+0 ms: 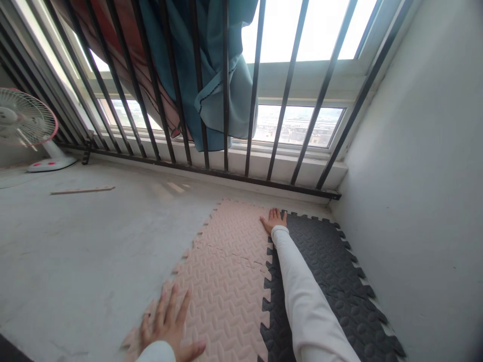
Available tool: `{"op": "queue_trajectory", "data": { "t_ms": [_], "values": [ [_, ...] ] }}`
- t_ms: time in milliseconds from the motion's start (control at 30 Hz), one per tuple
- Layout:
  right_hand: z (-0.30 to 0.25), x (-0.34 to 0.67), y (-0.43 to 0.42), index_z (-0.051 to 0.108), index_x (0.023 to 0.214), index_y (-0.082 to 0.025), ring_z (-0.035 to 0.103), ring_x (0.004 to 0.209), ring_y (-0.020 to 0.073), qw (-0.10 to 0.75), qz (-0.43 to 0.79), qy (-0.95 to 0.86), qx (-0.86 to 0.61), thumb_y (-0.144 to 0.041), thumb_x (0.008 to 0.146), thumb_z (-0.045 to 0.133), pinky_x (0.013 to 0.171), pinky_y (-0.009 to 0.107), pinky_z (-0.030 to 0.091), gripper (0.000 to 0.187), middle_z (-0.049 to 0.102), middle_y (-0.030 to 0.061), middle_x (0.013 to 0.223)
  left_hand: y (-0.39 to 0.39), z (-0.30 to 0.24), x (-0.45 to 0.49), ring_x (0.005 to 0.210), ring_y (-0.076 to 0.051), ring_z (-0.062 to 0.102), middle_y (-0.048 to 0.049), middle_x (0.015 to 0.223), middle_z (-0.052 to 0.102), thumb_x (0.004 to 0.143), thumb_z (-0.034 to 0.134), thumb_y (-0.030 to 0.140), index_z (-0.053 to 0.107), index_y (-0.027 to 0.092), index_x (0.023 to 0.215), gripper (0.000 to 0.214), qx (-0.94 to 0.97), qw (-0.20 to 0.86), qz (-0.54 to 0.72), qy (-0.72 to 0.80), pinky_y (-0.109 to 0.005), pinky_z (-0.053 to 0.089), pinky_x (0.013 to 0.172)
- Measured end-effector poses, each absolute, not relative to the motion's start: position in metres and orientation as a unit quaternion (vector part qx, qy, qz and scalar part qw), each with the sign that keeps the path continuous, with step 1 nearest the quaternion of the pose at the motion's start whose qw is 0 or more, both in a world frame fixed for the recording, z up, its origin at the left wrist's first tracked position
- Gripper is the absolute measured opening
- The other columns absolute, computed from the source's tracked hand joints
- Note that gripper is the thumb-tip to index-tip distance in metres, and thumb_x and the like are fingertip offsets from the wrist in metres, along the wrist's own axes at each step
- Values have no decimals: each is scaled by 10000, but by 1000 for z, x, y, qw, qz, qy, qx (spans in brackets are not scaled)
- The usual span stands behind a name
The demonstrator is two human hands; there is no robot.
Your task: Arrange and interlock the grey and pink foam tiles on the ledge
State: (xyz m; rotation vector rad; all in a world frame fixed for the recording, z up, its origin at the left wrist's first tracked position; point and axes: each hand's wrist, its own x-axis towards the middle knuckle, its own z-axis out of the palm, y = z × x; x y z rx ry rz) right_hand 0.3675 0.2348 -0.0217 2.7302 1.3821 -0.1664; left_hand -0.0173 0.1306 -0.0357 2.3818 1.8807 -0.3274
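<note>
Pink foam floor mats (226,286) with toothed edges lie on the floor in front of me, one beyond the other. Along their right side run dark grey foam mats (317,246) of the same kind. My right hand (274,220) presses flat near the far end of the seam where pink and grey meet, fingers spread. At the lower left, my left hand (168,324) lies with spread fingers on the left edge of the nearer pink mat. Nearer to me, teeth of the two colours show along the seam; my right forearm covers part of the grey mats.
A black metal railing (226,173) stands beyond the mats, with blue and pink curtains (222,100) behind it at the windows. A white wall (426,176) rises on the right. A fan (53,163) and a thin stick (83,190) are on the concrete floor (94,251) at left.
</note>
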Motion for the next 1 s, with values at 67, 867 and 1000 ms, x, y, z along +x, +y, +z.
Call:
{"op": "queue_trajectory", "data": {
  "t_ms": [67, 867, 1000],
  "values": [
    [-22, 365, 229, 42, 1384, -93, -70, 1328, 181, 33, -58, 439, 896, -551, 813, 18, 1036, 474, -121, 732, 29, 49, 1465, 130, -31, -16, 1335, -290, -16, -24, 1469, 102, 513, 550, 574, 285, 313, 1316, 886, 777, 49, -114, 617, -543, -38, 1021],
    [-18, 334, 192, 145, 1368, -45, -24, 1332, 195, -6, -93, 485, 870, -596, 799, 8, 1030, 458, -135, 804, 119, 114, 1449, 130, -32, -13, 1334, -284, -13, -15, 1474, 82, 538, 480, 612, 285, 320, 1321, 858, 781, 52, -95, 616, -545, 62, 1007],
    [-18, 331, 190, 74, 1373, -32, -51, 1332, 192, -9, -112, 477, 872, -622, 786, 16, 1041, 431, -123, 834, 42, 104, 1459, 130, -28, -14, 1335, -276, -2, -18, 1473, 90, 555, 465, 620, 277, 311, 1325, 851, 784, 42, -102, 611, -530, 44, 1017]
  ]
}}
